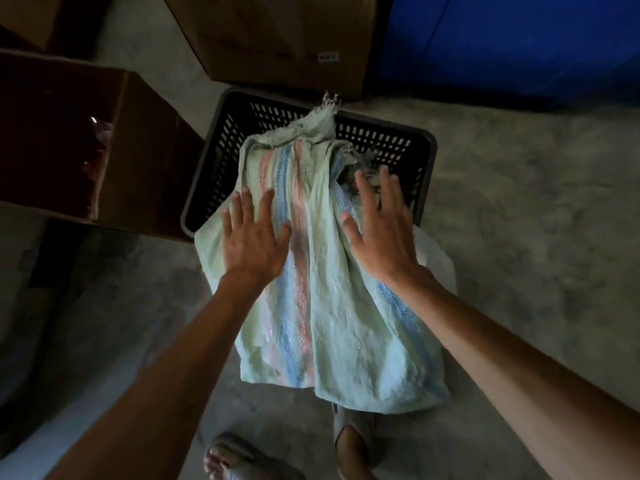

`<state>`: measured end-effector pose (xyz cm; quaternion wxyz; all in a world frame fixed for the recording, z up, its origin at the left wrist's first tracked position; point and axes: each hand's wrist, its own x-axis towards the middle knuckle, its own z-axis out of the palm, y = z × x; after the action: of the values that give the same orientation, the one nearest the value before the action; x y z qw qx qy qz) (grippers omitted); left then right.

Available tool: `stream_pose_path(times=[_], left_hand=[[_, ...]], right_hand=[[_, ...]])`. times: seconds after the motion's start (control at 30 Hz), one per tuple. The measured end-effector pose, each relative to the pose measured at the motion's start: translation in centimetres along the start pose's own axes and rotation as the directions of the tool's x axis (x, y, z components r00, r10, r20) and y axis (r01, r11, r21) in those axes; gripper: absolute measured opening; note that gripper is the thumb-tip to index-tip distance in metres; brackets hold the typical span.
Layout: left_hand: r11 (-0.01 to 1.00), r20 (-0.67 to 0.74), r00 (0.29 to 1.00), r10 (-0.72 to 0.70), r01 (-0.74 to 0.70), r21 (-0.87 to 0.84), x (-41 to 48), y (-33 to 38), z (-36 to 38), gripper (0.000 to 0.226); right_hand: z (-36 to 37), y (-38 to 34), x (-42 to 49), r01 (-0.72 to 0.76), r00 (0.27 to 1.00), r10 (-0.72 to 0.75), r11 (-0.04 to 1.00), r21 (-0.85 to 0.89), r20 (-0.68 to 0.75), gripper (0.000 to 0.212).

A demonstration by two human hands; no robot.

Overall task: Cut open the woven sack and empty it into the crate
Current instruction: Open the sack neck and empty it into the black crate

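Sack (311,271) was draped over the crate (221,140) rim. Left hand (254,237) and right hand (379,230) lay flat on it, fingers spread, gripping nothing.

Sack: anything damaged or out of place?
The woven sack has a frayed, ragged end over the black crate's far rim. It is draped over the near rim, half outside. Nothing visibly spilled.

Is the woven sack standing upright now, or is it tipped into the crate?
Tipped. The woven sack leans over the near rim of the black crate, its frayed end inside. What has spilled out cannot be told.
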<state>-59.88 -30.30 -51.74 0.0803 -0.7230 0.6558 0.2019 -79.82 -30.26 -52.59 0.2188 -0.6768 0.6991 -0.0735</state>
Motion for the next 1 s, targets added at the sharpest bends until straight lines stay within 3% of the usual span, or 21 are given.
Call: stream_pose_path(times=[0.13,0.2,0.23,0.27,0.3,0.33,0.37,0.43,0.5,0.57,0.63,0.7,0.83,0.93,1.0], left_hand=[[0.99,-0.013,0.997,0.071,-0.069,0.125,3.2,-2.4,6.9,0.063],[0.963,0.229,0.972,0.059,-0.115,0.242,5.4,-3.0,9.9,0.066],[0.948,0.369,0.929,0.017,-0.132,0.288,6.5,-3.1,10.9,0.072],[0.941,0.462,0.887,-0.023,-0.136,0.309,7.4,-3.0,11.4,0.079],[0.942,0.509,0.859,-0.049,-0.129,0.309,8.3,-2.9,11.6,0.084],[0.947,0.52,0.853,-0.057,-0.118,0.297,8.8,-2.7,11.6,0.086],[0.948,0.507,0.861,-0.04,-0.127,0.291,8.9,-2.6,11.5,0.085],[0.944,0.384,0.921,0.07,-0.186,0.273,7.8,-2.8,10.9,0.069],[0.969,0.089,0.971,0.22,-0.228,0.096,5.0,-3.3,10.3,0.046],[0.968,-0.221,0.959,0.175,-0.209,-0.139,0.5,-3.6,10.0,0.041],[0.953,-0.393,0.919,-0.027,-0.095,-0.287,-4.8,-4.4,10.6,0.041],[0.915,-0.381,0.896,-0.227,0.062,-0.4,-10.4,-5.8,12.1,0.045],[0.824,-0.096,0.881,-0.464,0.389,-0.411,-19.9,-10.1,17.3,0.053],[0.788,0.087,0.852,-0.516,0.512,-0.341,-23.1,-13.3,21.5,0.054],[0.823,0.171,0.871,-0.461,0.492,-0.283,-23.3,-15.3,24.0,0.058]], right_hand=[[7.7,2.0,1.4,0.269,0.963,-0.27,0.952,-0.148,0.01,0.068],[12.0,4.3,2.1,0.172,0.963,-0.133,0.972,-0.16,0.233,0.069],[13.6,5.5,2.5,0.017,0.907,0.035,0.993,-0.119,0.42,0.073],[14.7,6.4,2.8,-0.16,0.771,0.169,0.985,-0.07,0.614,0.078],[15.2,6.9,3.1,-0.291,0.631,0.211,0.956,-0.024,0.746,0.079],[15.1,7.2,3.5,-0.335,0.569,0.198,0.942,0.005,0.798,0.076],[14.6,7.2,3.6,-0.314,0.594,0.176,0.949,0.025,0.785,0.071],[12.9,6.9,2.8,-0.195,0.776,0.104,0.978,0.079,0.622,0.053],[10.3,6.3,0.7,-0.07,0.929,-0.001,0.981,0.178,0.37,0.035],[7.4,5.9,-2.8,0.023,0.99,-0.058,0.965,0.26,0.127,0.029],[5.0,6.3,-7.1,0.049,0.998,-0.035,0.967,0.251,-0.058,0.029],[3.5,8.0,-12.0,-0.013,0.989,0.045,0.975,0.222,-0.141,0.024],[4.4,11.4,-21.4,-0.172,0.975,0.186,0.978,0.118,-0.12,0.035],[7.8,13.2,-26.1,-0.299,0.934,0.309,0.951,0.084,-0.181,0.053],[10.9,14.8,-28.6,-0.438,0.895,0.442,0.897,0.059,-0.061,0.058]])
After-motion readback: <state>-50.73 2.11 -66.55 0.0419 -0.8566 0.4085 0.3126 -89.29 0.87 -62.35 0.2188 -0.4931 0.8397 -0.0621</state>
